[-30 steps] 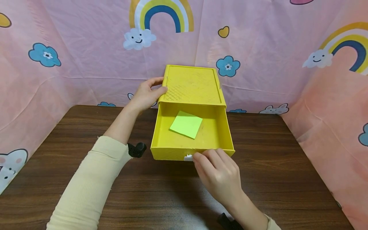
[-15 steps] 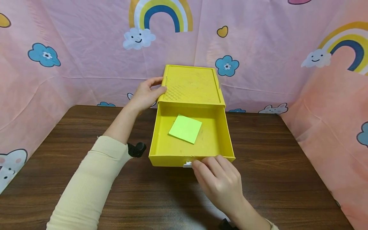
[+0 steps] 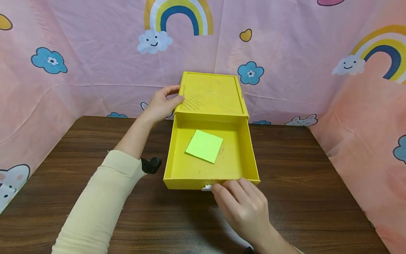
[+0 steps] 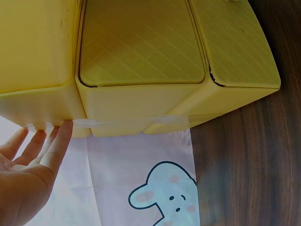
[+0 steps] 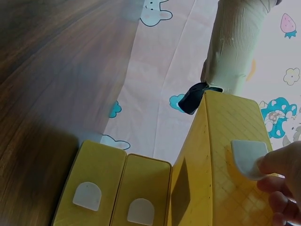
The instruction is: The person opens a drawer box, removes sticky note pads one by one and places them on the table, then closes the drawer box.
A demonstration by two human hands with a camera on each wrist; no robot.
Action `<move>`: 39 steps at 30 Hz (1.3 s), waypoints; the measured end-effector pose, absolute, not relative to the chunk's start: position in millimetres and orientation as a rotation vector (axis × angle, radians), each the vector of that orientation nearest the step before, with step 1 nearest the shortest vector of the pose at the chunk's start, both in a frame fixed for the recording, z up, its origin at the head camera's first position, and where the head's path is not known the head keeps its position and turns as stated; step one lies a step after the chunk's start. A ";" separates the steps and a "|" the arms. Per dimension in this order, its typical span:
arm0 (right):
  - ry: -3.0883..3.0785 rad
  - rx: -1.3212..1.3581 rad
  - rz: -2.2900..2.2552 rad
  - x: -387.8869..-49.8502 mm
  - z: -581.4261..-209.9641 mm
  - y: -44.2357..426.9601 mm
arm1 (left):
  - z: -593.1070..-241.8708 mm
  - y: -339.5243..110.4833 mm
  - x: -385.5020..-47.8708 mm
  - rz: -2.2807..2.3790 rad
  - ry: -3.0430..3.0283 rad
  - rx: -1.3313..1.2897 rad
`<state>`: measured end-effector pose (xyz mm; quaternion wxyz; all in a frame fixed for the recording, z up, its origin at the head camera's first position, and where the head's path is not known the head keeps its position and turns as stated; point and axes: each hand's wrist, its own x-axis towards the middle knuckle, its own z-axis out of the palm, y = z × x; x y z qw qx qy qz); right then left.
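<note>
A yellow drawer unit [image 3: 210, 93] stands at the back of the table. Its top drawer [image 3: 234, 169] sticks well out at the front, and a pad of light green sticky notes [image 3: 204, 146] lies inside. With my right hand [image 3: 245, 210] I pinch the white handle [image 5: 249, 157] of this drawer. My left hand [image 3: 161, 104] rests against the unit's upper left side. Its thumb is at the top edge and its fairly straight fingers [image 4: 59, 146] touch the side wall.
Two lower drawers [image 5: 94, 174] with white handles are closed beneath the top one. The dark wooden table [image 3: 304, 183] reaches a cloth backdrop [image 3: 108, 70] behind and at the sides. A black wrist device [image 3: 151, 165] sits at my left cuff.
The top drawer has come further out toward me, with my right hand moving along on its handle. The note pad has travelled with it. My left hand has stayed in place.
</note>
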<state>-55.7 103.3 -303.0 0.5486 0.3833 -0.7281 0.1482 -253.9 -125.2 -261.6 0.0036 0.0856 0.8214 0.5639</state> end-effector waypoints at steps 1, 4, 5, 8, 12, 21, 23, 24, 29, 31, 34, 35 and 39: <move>-1.719 0.911 0.351 -55.5 -303.3 103.3 | -261.6 -125.4 -253.9 1.763 2.576 0.269; -1.706 0.918 0.348 -54.9 -304.4 103.3 | -262.0 -125.9 -254.1 1.754 2.580 0.270; -1.704 0.920 0.346 -54.8 -304.8 103.3 | -262.0 -126.1 -254.2 1.754 2.580 0.269; -1.701 0.919 0.338 -54.4 -306.0 103.3 | -262.2 -126.7 -254.4 1.752 2.586 0.266; -1.696 0.919 0.330 -54.7 -307.5 103.1 | -262.3 -127.0 -254.4 1.754 2.586 0.264; -1.691 0.925 0.318 -55.0 -310.1 103.0 | -262.6 -127.3 -254.4 1.753 2.585 0.257; -1.696 0.928 0.318 -54.7 -310.5 103.0 | -262.7 -127.3 -254.4 1.757 2.584 0.260; -1.698 0.927 0.317 -54.5 -310.6 103.0 | -262.8 -127.3 -254.4 1.758 2.584 0.262; -1.699 0.925 0.311 -54.4 -311.2 103.0 | -262.9 -127.2 -254.5 1.766 2.577 0.269; -1.698 0.924 0.309 -54.5 -311.3 103.4 | -262.9 -127.0 -254.5 1.772 2.569 0.271; -1.701 0.926 0.304 -54.0 -311.1 104.4 | -263.1 -126.6 -254.7 1.778 2.564 0.272; -1.702 0.928 0.303 -53.8 -311.0 104.9 | -263.2 -126.5 -254.7 1.780 2.561 0.274; -1.715 0.939 0.302 -52.6 -309.9 107.0 | -263.4 -126.3 -254.6 1.786 2.551 0.280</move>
